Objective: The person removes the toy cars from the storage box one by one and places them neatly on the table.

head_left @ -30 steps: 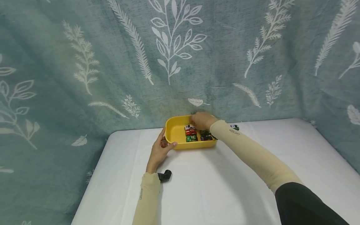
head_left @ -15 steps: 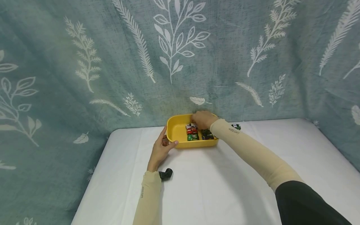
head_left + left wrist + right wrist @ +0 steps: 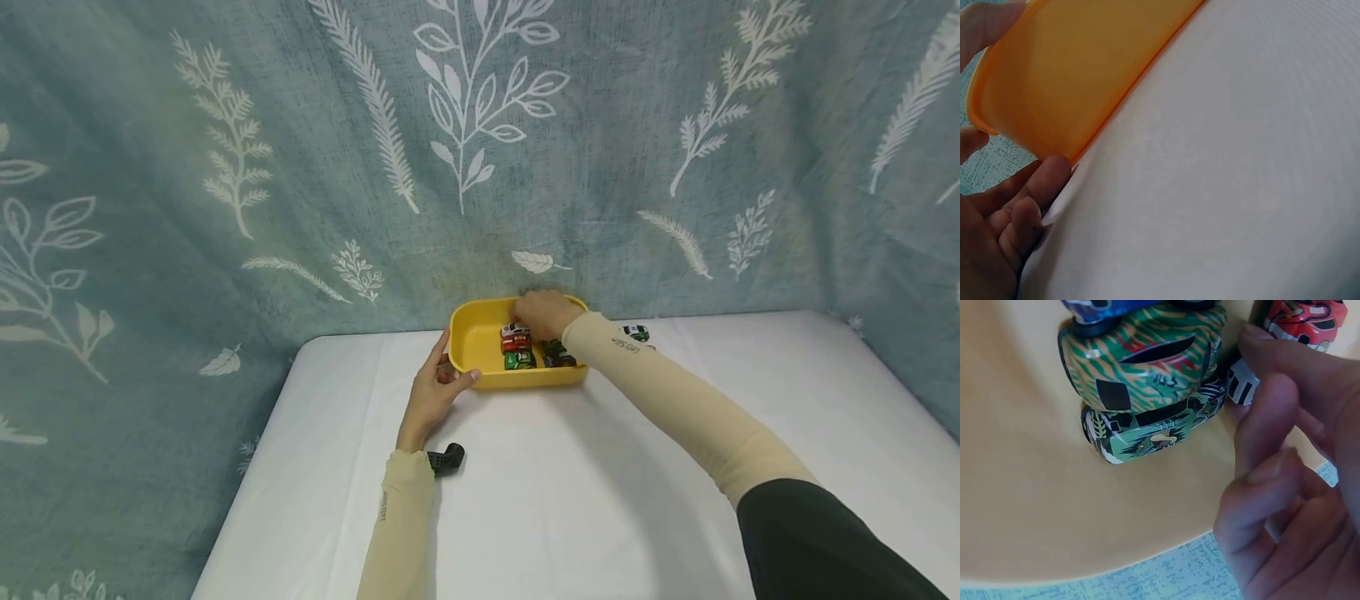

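A yellow plastic bin [image 3: 532, 380] stands at the back of the table with several toy cars inside. My left hand [image 3: 430, 402] grips its left end, thumb at the front rim and fingers along the outer wall [image 3: 1072, 75]. Inside the bin, my right hand [image 3: 546, 313] pinches a white toy car [image 3: 1244, 387] with black markings, partly hidden by the fingers. A red toy car [image 3: 1307, 324] sits just beyond the fingertips. Nearby, a tiger-striped toy car [image 3: 1147, 359] lies between a green patterned toy car [image 3: 1147, 439] and a blue toy car [image 3: 1110, 307].
Behind the bin's right end, a green and white toy car [image 3: 637, 332] rests on the white-covered table [image 3: 525, 500], close to my right sleeve. A teal leaf-print curtain [image 3: 450, 250] hangs directly behind the table. A small black device [image 3: 447, 458] is at my left wrist.
The head view has tilted a little, so everything sits slightly higher and further right. Both hands keep almost the same places at the bin.
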Available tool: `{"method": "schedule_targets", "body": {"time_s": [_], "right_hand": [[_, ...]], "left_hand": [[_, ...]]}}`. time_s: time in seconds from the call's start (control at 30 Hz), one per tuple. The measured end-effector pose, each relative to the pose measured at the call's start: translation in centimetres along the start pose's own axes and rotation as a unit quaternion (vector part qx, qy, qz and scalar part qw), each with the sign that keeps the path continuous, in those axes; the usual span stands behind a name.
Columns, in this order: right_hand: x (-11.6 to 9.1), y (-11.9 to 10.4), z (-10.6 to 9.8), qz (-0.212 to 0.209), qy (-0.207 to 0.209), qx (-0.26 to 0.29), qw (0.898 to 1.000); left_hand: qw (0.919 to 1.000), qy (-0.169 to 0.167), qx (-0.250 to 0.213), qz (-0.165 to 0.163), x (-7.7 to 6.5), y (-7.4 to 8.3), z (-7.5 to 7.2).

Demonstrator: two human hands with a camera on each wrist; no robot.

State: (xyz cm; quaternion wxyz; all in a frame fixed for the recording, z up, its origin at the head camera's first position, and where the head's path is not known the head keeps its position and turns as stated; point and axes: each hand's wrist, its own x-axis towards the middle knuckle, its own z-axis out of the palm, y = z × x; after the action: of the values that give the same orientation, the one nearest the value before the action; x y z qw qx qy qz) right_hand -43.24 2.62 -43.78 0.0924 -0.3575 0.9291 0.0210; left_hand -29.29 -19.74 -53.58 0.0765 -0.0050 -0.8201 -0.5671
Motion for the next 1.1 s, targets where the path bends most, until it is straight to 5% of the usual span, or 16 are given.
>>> {"method": "schedule_targets", "body": {"time_s": [1.1], "right_hand": [[0.51,0.40,0.11,-0.040,0.016,-0.062,0.997]], "left_hand": [[1.0000,-0.002,0.000,0.001,0.08,0.18,0.00]]}}
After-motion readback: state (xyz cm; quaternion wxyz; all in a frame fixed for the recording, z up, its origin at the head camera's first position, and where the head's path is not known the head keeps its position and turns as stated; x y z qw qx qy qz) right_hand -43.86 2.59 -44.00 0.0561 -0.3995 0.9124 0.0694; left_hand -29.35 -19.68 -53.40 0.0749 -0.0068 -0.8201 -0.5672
